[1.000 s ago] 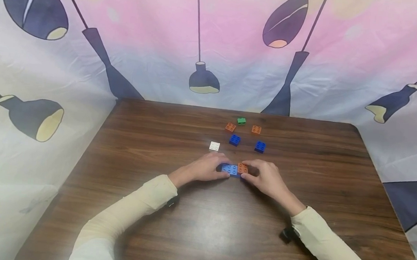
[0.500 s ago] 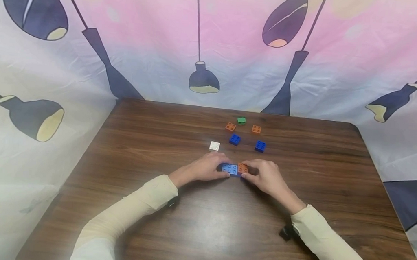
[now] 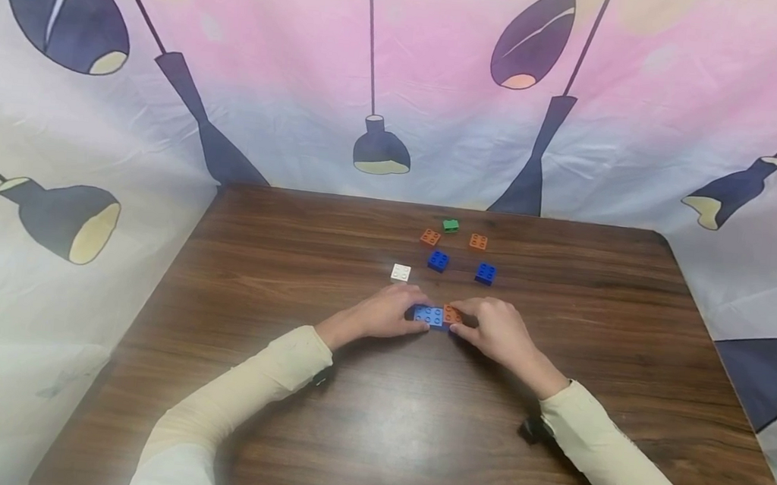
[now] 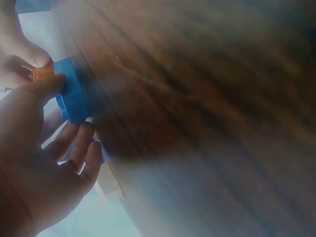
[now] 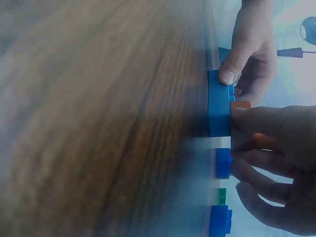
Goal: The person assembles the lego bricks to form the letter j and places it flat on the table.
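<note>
A long light-blue toy building brick (image 3: 428,316) lies on the table in front of me, studs up. On its right end sits a square orange brick (image 3: 452,314), seen on top of the blue one in the right wrist view. My left hand (image 3: 386,312) grips the blue brick's left end, thumb on the near side and fingers on the far side. With thumb and fingers my right hand (image 3: 500,329) pinches the orange brick, covering part of it. Seen from the left wrist, the blue brick (image 4: 74,94) shows its long side.
Beyond the hands stand a white brick (image 3: 400,272), two dark-blue bricks (image 3: 438,261) (image 3: 485,274), two orange bricks (image 3: 431,237) (image 3: 478,241) and a green brick (image 3: 451,225). A lamp-printed cloth (image 3: 303,114) hangs behind the brown wooden table (image 3: 277,264).
Both hands keep their hold on the joined bricks, which stay in place. Only my right forearm has shifted very slightly to the left.
</note>
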Tool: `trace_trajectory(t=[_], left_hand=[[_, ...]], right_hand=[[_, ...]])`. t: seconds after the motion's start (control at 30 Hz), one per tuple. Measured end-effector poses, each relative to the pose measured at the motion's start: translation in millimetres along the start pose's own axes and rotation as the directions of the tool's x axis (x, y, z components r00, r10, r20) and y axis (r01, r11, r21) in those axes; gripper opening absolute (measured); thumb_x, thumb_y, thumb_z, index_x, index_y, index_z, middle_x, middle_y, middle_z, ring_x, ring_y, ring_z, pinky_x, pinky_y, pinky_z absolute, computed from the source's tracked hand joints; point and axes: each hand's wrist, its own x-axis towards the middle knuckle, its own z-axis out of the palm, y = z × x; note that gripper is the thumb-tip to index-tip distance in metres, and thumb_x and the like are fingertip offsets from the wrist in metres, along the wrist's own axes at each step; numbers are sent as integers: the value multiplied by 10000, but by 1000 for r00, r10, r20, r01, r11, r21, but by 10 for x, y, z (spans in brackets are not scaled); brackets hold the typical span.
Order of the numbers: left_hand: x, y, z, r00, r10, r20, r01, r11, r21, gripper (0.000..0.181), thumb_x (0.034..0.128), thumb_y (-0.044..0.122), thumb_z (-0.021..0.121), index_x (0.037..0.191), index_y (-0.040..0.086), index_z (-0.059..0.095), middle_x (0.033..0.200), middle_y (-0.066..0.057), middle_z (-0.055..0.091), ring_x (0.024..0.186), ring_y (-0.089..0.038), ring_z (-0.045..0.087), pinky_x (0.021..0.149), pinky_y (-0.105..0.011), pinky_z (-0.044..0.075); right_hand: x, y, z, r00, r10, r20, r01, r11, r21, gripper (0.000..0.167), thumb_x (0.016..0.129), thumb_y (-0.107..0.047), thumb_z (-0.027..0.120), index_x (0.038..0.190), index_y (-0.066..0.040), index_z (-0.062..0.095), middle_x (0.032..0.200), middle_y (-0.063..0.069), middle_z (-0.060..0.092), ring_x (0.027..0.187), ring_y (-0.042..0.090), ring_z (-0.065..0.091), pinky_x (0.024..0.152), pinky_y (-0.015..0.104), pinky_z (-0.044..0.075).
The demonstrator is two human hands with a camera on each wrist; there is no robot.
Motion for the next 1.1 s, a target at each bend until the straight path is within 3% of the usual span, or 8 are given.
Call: trace_trajectory(t=[0.4, 1.1], left_hand=[[-3, 8, 6, 1000, -14, 17, 15, 1000, -13, 479, 983, 400, 673, 1381, 138, 628, 1265, -16, 663, 1168, -167, 594, 1049, -380, 463], [5, 5, -44, 999, 16, 31, -16, 1000, 6, 485, 989, 397, 670, 1377, 108, 626, 1257, -18, 666, 1164, -159, 602, 1036, -353, 478]], right_hand=[[44, 96, 58, 991, 76, 112, -96, 977, 191, 561, 846, -321, 852, 1321, -85, 670, 1284, 108, 696, 1187, 305, 645, 982, 527, 520], [142, 121, 176, 986, 121, 118, -146, 961, 235, 479, 803, -305, 890, 1192, -83, 719, 1067, 37, 724, 935, 181, 634, 814, 398, 518]])
